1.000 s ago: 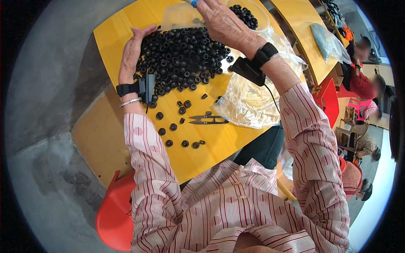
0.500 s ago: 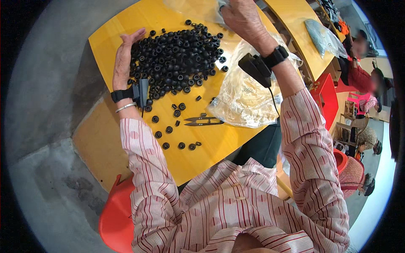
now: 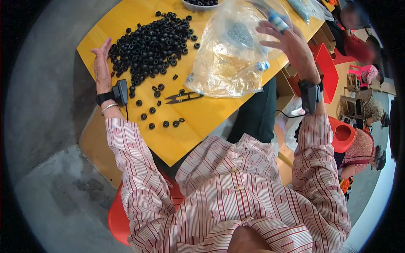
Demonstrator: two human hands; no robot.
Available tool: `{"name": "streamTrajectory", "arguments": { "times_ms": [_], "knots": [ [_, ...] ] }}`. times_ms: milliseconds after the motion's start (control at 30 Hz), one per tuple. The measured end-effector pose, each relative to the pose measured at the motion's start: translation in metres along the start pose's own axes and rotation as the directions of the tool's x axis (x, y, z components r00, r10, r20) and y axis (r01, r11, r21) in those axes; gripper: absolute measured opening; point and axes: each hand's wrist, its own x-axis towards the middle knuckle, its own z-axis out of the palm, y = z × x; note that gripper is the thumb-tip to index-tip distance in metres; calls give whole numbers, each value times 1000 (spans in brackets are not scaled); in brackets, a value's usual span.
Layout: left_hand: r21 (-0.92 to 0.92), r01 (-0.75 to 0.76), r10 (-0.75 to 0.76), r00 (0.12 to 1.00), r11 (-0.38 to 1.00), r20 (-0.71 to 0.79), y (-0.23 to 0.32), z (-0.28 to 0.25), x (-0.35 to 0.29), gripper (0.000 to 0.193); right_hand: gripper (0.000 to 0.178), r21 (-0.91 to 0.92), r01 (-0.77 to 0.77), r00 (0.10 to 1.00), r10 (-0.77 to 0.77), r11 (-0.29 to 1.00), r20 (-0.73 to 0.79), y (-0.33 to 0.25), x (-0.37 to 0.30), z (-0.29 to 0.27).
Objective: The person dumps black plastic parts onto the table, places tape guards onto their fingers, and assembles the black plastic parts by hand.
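Near front of yellow table (image 3: 173,145), loose black rings (image 3: 152,110); just beyond, dark snips (image 3: 184,97). Left hand (image 3: 101,65) open, empty, at left edge of black pile (image 3: 152,46). Right of pile, crumpled clear bag (image 3: 228,76); right hand (image 3: 294,47) near it, fingers spread, gripping nothing visible. Farther, bowl (image 3: 198,8) holding black pieces.

Wide fisheye from the head — close above, downward onto the yellow table (image 3: 194,116)
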Motion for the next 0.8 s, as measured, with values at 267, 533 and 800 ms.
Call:
{"name": "streamTrajectory", "arguments": {
  "times_ms": [267,533,800],
  "knots": [
    [14,-17,18,999,1000,-44,-8,3,-19,85,60,147,-105,921,152,984,-358,40,-77,-55],
    [-763,630,160,776,-148,610,-56,-66,6,86,47,295,-26,926,135,955,-354,54,-117,-70],
    [-579,719,427,695,-386,578,-40,-60,-43,81,48,-47,-94,951,76,994,-298,38,-113,-36]
  ]
}}
